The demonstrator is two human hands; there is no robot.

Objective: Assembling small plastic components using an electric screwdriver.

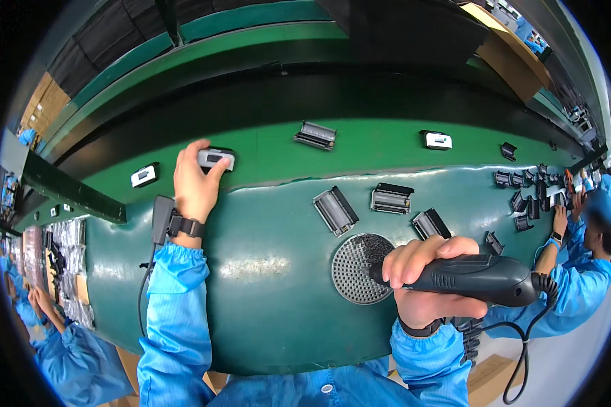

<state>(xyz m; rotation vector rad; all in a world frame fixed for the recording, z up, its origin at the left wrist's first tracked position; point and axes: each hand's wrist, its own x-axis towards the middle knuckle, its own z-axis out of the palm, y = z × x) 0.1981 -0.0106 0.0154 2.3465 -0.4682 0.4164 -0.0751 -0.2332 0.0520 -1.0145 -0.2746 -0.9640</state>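
Grey device (212,158), between left hand (195,182) thumb and fingers, on green strip (271,157)

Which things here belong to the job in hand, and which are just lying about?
In use, apparently:
black corded tool, in the right hand
small grey device, in the left hand
round perforated dish, near the tool

Lying about, seemingly:
several black housings, untouched
white-fronted device, left of the left hand
cardboard box, upper right

Cases (392,198) lie beyond the right hand (424,305), a dish (352,277) on the desk (271,325) to its left, another device (143,176) left of the left hand (194,186).
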